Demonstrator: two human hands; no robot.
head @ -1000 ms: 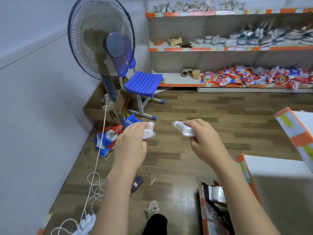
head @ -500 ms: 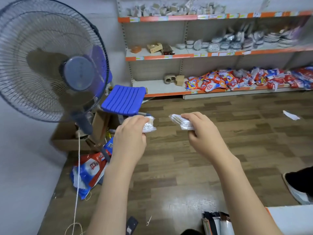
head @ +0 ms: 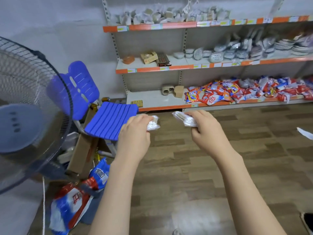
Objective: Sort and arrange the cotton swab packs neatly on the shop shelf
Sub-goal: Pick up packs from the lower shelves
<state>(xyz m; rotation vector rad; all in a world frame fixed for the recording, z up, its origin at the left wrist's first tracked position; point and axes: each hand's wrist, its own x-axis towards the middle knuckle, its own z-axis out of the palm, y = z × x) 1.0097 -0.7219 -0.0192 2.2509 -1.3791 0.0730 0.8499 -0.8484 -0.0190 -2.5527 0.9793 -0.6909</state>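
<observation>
Both arms reach forward over the wooden floor [head: 211, 167], well short of the shelf unit [head: 186, 67] against the back wall. The left hand [head: 133, 134] is curled round a small clear pack of cotton swabs [head: 153, 123]; only the pack's right end, with the white tips bunched inside, shows past the fingers. The right hand [head: 205, 129] pinches a second swab pack [head: 183, 117], whose left end sticks out toward the other hand while the rest is hidden in the palm. The two packs are near each other but apart, held in the air in front of the bottom shelf's left end. On that bottom shelf red and blue bags [head: 240, 91] lie in a heap running off the right edge of the view. The goods on the middle and top shelves are blurred and hard to name. A blue plastic chair [head: 108, 119] stands just left of the left hand, beside a cardboard box [head: 83, 153]. A standing fan [head: 25, 116] is cut off by the left edge, and more bags [head: 72, 200] lie on the floor below it.
</observation>
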